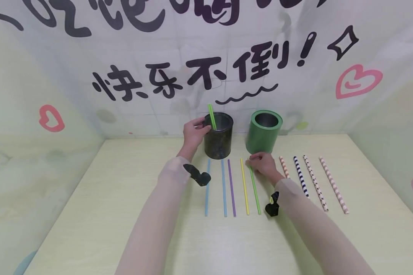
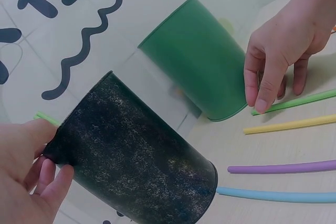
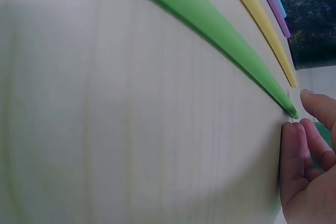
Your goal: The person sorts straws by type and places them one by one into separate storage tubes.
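At the left side of a dark, speckled can, my left hand grips its upper rim between thumb and fingers. Green straws lean inside that can, close to the thumb. My right hand is low over the table, at the far end of a green straw. In the right wrist view the thumb and fingertips stand apart on either side of the straw's tip. A green can stands upright just behind the right hand.
Left of the green straw lie a yellow straw, a purple straw and two blue straws. Several patterned paper straws lie to the right, one partly hidden by the right arm. A printed wall covering rises behind the table.
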Demonstrator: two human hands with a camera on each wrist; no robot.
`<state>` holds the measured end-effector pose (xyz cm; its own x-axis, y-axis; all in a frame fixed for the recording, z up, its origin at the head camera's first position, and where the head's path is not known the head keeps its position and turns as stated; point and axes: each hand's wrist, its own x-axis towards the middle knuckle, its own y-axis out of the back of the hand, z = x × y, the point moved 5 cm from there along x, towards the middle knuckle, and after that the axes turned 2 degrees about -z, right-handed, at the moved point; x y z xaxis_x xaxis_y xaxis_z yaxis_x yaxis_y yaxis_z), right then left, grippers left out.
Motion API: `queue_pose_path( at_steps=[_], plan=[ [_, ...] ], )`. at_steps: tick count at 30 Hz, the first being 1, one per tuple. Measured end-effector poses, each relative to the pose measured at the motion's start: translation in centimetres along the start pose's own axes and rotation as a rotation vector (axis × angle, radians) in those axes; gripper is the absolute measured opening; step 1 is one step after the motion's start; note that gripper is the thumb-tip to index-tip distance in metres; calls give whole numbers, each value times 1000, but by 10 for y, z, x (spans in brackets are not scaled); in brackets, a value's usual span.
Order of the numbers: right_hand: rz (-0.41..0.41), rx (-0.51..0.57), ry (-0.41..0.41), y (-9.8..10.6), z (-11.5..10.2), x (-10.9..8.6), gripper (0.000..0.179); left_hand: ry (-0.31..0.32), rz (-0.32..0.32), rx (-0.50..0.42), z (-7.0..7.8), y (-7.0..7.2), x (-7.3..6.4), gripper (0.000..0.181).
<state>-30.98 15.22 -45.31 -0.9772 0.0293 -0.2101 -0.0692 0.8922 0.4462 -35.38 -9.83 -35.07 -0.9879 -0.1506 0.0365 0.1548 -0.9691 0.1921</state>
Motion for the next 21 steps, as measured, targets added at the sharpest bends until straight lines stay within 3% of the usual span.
queue_pose_path(
  at_steps=[14,21],
  plan=[
    [1,-106,23,-4,-1,1,33,-8,1,-1,0,0,-1,41],
    [2,-141,-10,-4,-5,-1,32,0,-3,0,1,1,-1,41]
  ],
)
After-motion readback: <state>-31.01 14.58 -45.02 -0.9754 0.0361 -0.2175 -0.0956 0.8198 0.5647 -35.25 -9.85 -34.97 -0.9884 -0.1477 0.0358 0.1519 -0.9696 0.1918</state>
